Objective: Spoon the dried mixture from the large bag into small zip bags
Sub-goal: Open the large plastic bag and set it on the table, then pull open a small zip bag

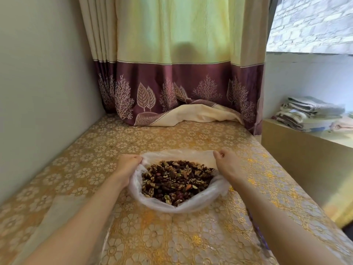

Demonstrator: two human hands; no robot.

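Observation:
A large clear plastic bag [168, 206] lies open in the middle of the table. It holds a heap of dried mixture [176, 180], brown nuts and dark fruit pieces. My left hand [127, 165] grips the bag's left rim with curled fingers. My right hand [228, 161] pinches the right rim, so the mouth is spread wide between both hands. No spoon or small zip bags are in sight.
The table has a gold floral cloth [107, 138]. A wall runs along the left. A yellow and purple curtain [181, 92] hangs at the back, its hem on the table. Folded towels [311, 113] lie on a ledge at the right, beyond the table's edge.

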